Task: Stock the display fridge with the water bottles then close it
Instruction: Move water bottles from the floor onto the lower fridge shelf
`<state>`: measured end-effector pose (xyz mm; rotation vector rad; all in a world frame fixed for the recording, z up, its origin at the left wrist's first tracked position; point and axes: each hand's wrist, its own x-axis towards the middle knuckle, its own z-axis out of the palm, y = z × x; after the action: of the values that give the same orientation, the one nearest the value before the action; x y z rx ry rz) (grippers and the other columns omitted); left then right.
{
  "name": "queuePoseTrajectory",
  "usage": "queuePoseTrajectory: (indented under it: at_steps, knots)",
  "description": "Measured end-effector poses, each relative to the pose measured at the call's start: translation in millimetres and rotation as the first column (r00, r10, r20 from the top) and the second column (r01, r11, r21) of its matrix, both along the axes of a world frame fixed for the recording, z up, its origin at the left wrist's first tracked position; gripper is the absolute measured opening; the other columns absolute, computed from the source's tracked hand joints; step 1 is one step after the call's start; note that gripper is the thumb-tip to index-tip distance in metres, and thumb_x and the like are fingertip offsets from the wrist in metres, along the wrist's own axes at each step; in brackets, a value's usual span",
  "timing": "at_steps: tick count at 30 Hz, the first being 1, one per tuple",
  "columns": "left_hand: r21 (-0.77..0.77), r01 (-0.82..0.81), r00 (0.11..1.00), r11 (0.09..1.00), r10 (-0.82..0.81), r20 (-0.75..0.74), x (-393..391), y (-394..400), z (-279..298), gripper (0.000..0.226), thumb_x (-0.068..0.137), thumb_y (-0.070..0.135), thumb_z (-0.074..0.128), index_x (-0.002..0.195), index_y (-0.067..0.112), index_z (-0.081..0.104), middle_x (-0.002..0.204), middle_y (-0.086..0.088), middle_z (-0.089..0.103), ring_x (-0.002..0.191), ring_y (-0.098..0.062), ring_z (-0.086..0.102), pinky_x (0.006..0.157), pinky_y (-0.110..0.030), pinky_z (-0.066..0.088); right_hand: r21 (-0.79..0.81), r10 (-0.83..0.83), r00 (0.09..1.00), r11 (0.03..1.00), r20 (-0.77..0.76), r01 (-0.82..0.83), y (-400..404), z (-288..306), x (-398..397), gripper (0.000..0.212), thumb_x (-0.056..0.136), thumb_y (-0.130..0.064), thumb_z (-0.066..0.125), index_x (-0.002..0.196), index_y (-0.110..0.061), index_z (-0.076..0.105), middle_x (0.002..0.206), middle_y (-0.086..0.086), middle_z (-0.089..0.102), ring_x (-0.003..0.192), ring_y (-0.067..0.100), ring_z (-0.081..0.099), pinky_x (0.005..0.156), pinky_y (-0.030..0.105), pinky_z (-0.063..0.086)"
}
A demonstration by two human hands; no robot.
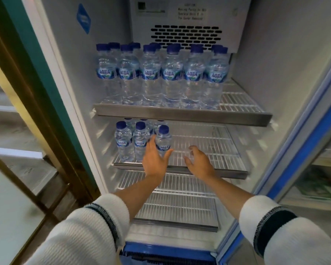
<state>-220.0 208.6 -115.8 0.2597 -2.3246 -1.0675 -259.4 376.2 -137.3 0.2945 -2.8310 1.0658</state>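
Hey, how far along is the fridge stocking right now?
Done: top shelf nearly full of bottles. In hand: left hand touches a bottle on the second shelf; right hand holds nothing. Left: that shelf's right side, bare lower shelves, open door.

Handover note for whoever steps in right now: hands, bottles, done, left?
Left hand: open, fingers against the front-right bottle on the middle shelf; not gripping it.
Right hand: loosely curled over the same shelf, holding nothing.
Top shelf: bottle rows fill it except a strip at the right.
Middle shelf: a small cluster at the left, the rest bare wire.
Lower shelf: no bottles visible.
Door: open.
Left: fill the remaining shelves, close the door. No spare bottles in view.
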Motion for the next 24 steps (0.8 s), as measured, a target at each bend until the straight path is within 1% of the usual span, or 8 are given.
queuePoseTrajectory:
  at_steps: [7, 10, 12, 14, 15, 18, 21, 24]
  knots:
    - [-0.033, -0.053, 0.989, 0.998, 0.057, 0.138, -4.5, 3.1, 12.0, 0.084, 0.081, 0.050, 0.070, 0.146, 0.017, 0.027, 0.128, -0.012, 0.060, 0.110, -0.033, 0.061, 0.082, -0.049, 0.054, 0.008, -0.003, 0.999, 1.000, -0.032, 0.004, -2.5, -1.3, 2.9, 0.034, 0.095, -0.029, 0.056, 0.126, -0.015, 0.050, 0.122, 0.010, 0.061, 0.105, 0.025, 0.062, 0.086, 0.032, 0.050]
    - [0.005, -0.021, 0.994, 1.000, 0.021, 0.105, 1.3, -0.4, 6.3, 0.085, 0.079, 0.049, 0.073, 0.144, 0.015, 0.031, 0.128, -0.011, 0.061, 0.111, -0.029, 0.061, 0.086, -0.044, 0.054, -0.013, 0.001, 1.000, 1.000, -0.029, -0.001, -1.8, -1.9, 1.6, 0.034, 0.094, -0.029, 0.059, 0.124, -0.015, 0.052, 0.120, 0.008, 0.062, 0.105, 0.023, 0.062, 0.085, 0.030, 0.049]
    - [0.036, 0.037, 0.997, 0.999, -0.039, 0.064, 9.7, -6.4, -3.3, 0.083, 0.078, 0.048, 0.074, 0.143, 0.014, 0.036, 0.129, -0.009, 0.061, 0.114, -0.024, 0.060, 0.090, -0.037, 0.052, -0.027, 0.018, 0.999, 0.999, -0.027, -0.019, -3.2, -2.1, 0.5, 0.038, 0.091, -0.036, 0.062, 0.123, -0.017, 0.053, 0.119, 0.006, 0.062, 0.107, 0.020, 0.061, 0.086, 0.030, 0.050]
    - [0.037, 0.116, 0.993, 0.993, -0.117, 0.034, 21.1, -17.4, -16.6, 0.070, 0.082, 0.041, 0.073, 0.138, 0.012, 0.042, 0.129, -0.007, 0.060, 0.117, -0.020, 0.058, 0.095, -0.032, 0.049, -0.039, 0.055, 0.998, 0.998, -0.037, -0.056, -8.7, -1.0, 1.2, 0.044, 0.088, -0.041, 0.065, 0.122, -0.016, 0.054, 0.118, 0.006, 0.062, 0.109, 0.019, 0.060, 0.088, 0.032, 0.051]
    - [0.023, 0.157, 0.987, 0.987, -0.158, 0.025, 26.9, -24.3, -24.0, 0.062, 0.085, 0.035, 0.071, 0.136, 0.011, 0.045, 0.129, -0.007, 0.060, 0.117, -0.020, 0.057, 0.097, -0.034, 0.049, -0.057, 0.078, 0.996, 0.995, -0.037, -0.080, -13.1, 0.7, 2.4, 0.047, 0.087, -0.042, 0.067, 0.123, -0.014, 0.053, 0.119, 0.007, 0.062, 0.110, 0.019, 0.059, 0.090, 0.033, 0.050]
    - [-0.178, 0.213, 0.976, 0.961, -0.218, -0.009, 41.2, -51.9, -48.9, 0.046, 0.088, 0.022, 0.068, 0.129, 0.009, 0.052, 0.122, -0.009, 0.059, 0.115, -0.022, 0.055, 0.098, -0.043, 0.047, -0.154, 0.168, 0.986, 0.974, -0.020, -0.169, -35.9, 7.7, 8.5, 0.059, 0.082, -0.035, 0.074, 0.127, -0.007, 0.049, 0.123, 0.010, 0.060, 0.111, 0.018, 0.057, 0.091, 0.027, 0.047]
    - [-0.378, 0.191, 0.979, 0.906, -0.202, 0.009, 51.0, -76.2, -63.9, 0.047, 0.088, 0.028, 0.064, 0.130, 0.009, 0.051, 0.126, -0.008, 0.054, 0.121, -0.023, 0.048, 0.106, -0.046, 0.040, -0.278, 0.192, 0.981, 0.942, -0.009, -0.187, -63.5, 12.8, 15.1, 0.066, 0.078, -0.020, 0.080, 0.131, -0.007, 0.045, 0.123, 0.007, 0.060, 0.105, 0.014, 0.058, 0.086, 0.015, 0.044]
    - [-0.483, 0.189, 0.981, 0.855, -0.181, 0.062, 58.1, -93.4, -72.2, 0.058, 0.088, 0.029, 0.063, 0.139, 0.010, 0.043, 0.140, -0.008, 0.048, 0.134, -0.026, 0.040, 0.116, -0.049, 0.025, -0.321, 0.118, 0.992, 0.938, -0.045, -0.126, -81.1, 8.3, 17.7, 0.061, 0.077, -0.013, 0.080, 0.128, -0.008, 0.047, 0.122, 0.010, 0.061, 0.108, 0.022, 0.061, 0.090, 0.026, 0.047]
